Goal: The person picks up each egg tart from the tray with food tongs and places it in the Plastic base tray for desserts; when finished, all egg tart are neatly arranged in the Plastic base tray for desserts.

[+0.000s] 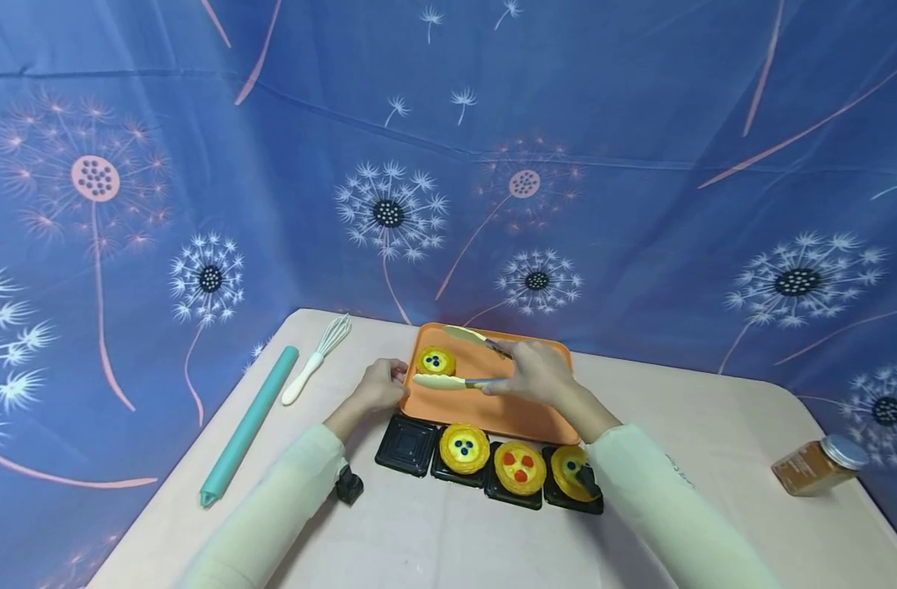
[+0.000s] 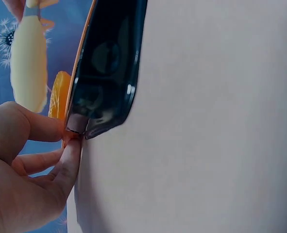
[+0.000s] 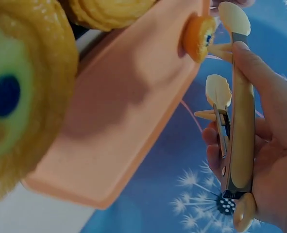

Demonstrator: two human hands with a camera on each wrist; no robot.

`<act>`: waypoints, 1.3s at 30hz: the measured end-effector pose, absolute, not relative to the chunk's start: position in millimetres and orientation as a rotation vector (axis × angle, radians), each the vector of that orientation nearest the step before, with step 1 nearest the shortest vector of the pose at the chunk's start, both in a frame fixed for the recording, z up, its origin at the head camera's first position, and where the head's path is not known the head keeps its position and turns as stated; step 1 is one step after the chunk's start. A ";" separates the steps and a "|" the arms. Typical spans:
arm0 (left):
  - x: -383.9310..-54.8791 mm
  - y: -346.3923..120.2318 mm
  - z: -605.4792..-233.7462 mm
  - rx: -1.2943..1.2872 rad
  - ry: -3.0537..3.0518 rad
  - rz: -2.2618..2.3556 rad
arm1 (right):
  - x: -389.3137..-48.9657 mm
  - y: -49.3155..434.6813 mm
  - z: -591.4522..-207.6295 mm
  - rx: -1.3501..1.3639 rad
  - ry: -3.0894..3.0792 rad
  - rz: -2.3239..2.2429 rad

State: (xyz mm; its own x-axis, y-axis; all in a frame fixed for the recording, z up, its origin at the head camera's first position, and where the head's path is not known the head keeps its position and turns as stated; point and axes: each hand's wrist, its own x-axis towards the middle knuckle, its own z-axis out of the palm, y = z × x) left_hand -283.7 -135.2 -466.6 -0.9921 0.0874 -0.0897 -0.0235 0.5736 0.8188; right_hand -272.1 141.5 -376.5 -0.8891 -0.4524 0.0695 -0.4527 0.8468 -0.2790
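Observation:
My right hand (image 1: 538, 372) grips a pair of tongs (image 3: 243, 116) with cream tips, and their two arms stand spread apart. Below them, at the left end of an orange tray (image 1: 492, 413), sits an egg tart (image 1: 436, 358) with blue berries on top. The lower tong tip overlaps the front of this tart in the head view. My left hand (image 1: 382, 384) pinches the tray's left edge between thumb and fingers. A black square holder (image 2: 109, 63) lies close beside those fingers in the left wrist view.
Before the tray stand black holders, the leftmost one (image 1: 407, 444) bare, the others bearing a blueberry tart (image 1: 464, 447), a red-topped tart (image 1: 520, 468) and another tart (image 1: 569, 470). A whisk (image 1: 316, 360) and teal rolling pin (image 1: 249, 425) lie left; a jar (image 1: 816, 466) lies right.

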 end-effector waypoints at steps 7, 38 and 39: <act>-283.4 -131.6 -464.6 0.079 2.665 1.409 | -276.8 140.7 -391.1 0.726 -3.043 0.487; -285.5 -133.6 -469.1 0.039 2.683 1.399 | -260.0 145.6 -363.1 0.808 -2.896 0.369; -285.6 -134.0 -469.4 0.034 2.683 1.399 | -257.3 146.4 -362.8 0.823 -2.881 0.367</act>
